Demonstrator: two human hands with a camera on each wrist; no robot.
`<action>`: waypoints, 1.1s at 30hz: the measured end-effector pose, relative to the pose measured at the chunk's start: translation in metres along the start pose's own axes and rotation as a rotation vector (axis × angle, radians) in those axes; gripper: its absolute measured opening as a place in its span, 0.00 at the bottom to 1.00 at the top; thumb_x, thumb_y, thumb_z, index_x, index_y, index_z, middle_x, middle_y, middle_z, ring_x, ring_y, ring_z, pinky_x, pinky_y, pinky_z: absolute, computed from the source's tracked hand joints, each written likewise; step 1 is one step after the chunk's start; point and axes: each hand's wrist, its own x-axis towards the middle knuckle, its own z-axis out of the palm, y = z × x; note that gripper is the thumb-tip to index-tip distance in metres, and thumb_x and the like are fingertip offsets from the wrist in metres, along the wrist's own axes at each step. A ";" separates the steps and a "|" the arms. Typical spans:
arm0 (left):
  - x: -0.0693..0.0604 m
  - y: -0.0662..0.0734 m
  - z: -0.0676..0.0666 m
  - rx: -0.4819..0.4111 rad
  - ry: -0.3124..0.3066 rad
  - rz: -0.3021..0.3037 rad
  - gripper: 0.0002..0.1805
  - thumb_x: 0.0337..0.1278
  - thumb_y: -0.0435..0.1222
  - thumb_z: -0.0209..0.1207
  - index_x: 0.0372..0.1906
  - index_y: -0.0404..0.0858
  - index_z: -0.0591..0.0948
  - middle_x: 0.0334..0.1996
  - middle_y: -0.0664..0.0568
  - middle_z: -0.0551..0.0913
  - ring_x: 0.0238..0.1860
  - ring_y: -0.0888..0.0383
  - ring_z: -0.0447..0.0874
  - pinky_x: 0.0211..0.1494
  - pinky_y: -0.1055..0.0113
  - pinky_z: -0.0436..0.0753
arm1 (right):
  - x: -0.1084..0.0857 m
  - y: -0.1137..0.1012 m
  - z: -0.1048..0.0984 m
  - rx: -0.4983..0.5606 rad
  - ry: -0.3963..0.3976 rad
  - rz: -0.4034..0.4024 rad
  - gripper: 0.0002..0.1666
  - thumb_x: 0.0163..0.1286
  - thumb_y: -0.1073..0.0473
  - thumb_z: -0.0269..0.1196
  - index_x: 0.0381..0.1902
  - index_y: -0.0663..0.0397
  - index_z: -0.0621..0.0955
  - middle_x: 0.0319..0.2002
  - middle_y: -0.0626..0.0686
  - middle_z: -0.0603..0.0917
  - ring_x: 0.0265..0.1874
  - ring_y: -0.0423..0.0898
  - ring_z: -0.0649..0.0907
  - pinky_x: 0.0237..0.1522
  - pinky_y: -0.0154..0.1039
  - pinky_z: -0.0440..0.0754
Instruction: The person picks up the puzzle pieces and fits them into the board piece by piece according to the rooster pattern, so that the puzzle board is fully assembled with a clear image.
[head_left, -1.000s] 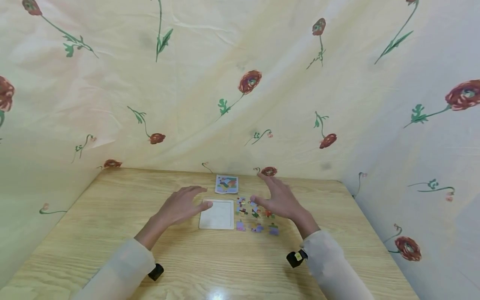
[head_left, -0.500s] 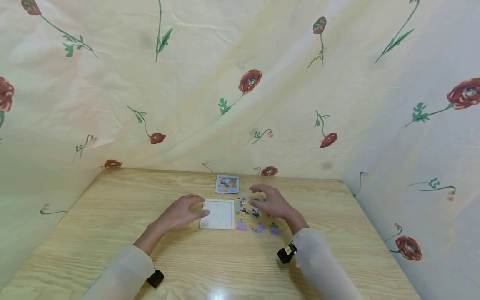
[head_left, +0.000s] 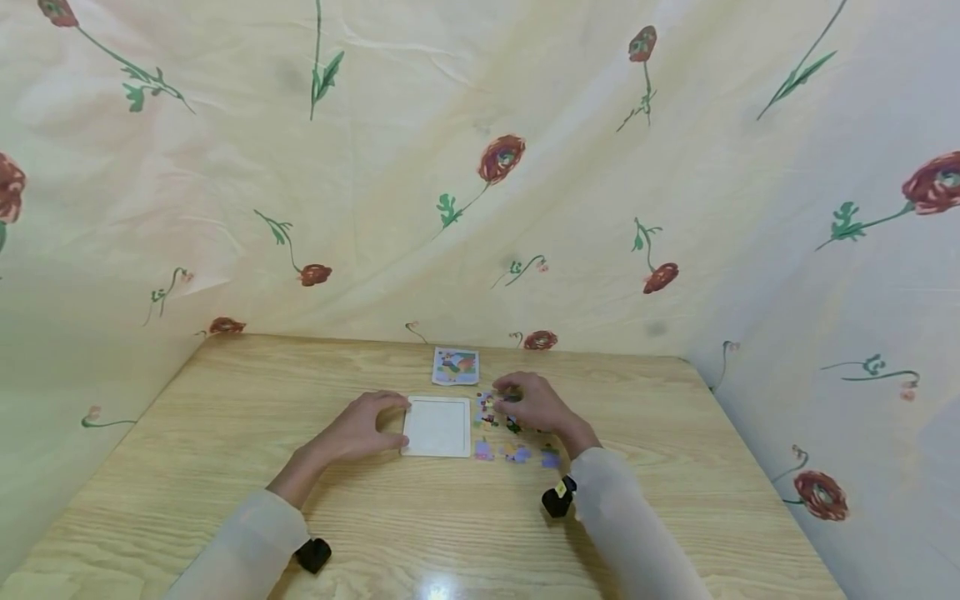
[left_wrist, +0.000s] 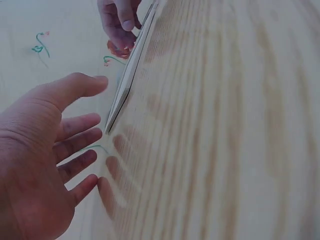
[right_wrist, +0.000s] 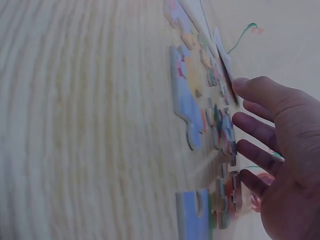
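Observation:
A shallow white square puzzle tray [head_left: 438,427] lies on the table with its bare inside facing up. At its left edge is my left hand [head_left: 367,429], thumb and fingers spread around that side; in the left wrist view the thumb stands slightly apart from the tray. My right hand [head_left: 542,406] hovers low over the colourful jigsaw pieces [head_left: 483,450] right of the tray, its fingers bent and hiding some of them. The right wrist view shows its fingertips close above the upper pieces, none clearly pinched.
A square picture card [head_left: 455,367] lies behind the tray. Another jigsaw piece [head_left: 550,456] lies at the front right of the group. Flower-printed cloth [head_left: 360,167] bounds the wooden table [head_left: 420,525] at the back and sides.
My right hand has come down and left onto the upper pieces, its fingers drawing closer together. My left hand has lowered to the tray's left edge. The tray and pieces look unmoved.

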 end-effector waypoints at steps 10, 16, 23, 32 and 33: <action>0.002 -0.008 0.002 -0.027 -0.009 0.032 0.31 0.58 0.46 0.69 0.67 0.44 0.80 0.71 0.49 0.75 0.76 0.39 0.64 0.75 0.33 0.64 | 0.007 0.002 0.007 -0.046 0.033 0.005 0.17 0.66 0.56 0.72 0.53 0.53 0.88 0.51 0.53 0.88 0.55 0.54 0.84 0.62 0.58 0.79; 0.004 -0.015 0.003 -0.064 -0.009 0.042 0.32 0.58 0.48 0.71 0.68 0.45 0.80 0.72 0.51 0.74 0.77 0.40 0.63 0.76 0.33 0.64 | 0.011 0.004 0.009 -0.058 0.042 0.023 0.14 0.66 0.56 0.72 0.49 0.48 0.89 0.51 0.51 0.87 0.58 0.56 0.80 0.69 0.64 0.69; 0.004 -0.018 0.004 -0.107 -0.009 0.040 0.33 0.57 0.48 0.71 0.68 0.47 0.79 0.73 0.53 0.73 0.78 0.41 0.61 0.77 0.33 0.62 | 0.011 0.003 0.011 -0.079 0.053 0.044 0.11 0.66 0.55 0.72 0.46 0.47 0.90 0.51 0.51 0.86 0.57 0.56 0.78 0.69 0.67 0.64; 0.003 -0.019 0.005 -0.116 -0.017 0.037 0.33 0.57 0.48 0.71 0.68 0.46 0.79 0.73 0.52 0.73 0.78 0.40 0.61 0.76 0.32 0.63 | 0.010 0.004 0.015 -0.071 0.080 0.051 0.12 0.63 0.53 0.73 0.44 0.47 0.91 0.49 0.50 0.86 0.55 0.55 0.78 0.70 0.67 0.62; 0.003 -0.018 0.005 -0.117 -0.018 0.036 0.33 0.57 0.48 0.71 0.68 0.47 0.79 0.73 0.52 0.73 0.78 0.40 0.61 0.77 0.33 0.62 | 0.010 0.005 0.015 -0.068 0.083 0.051 0.11 0.64 0.53 0.73 0.44 0.47 0.91 0.49 0.50 0.86 0.55 0.54 0.78 0.70 0.67 0.62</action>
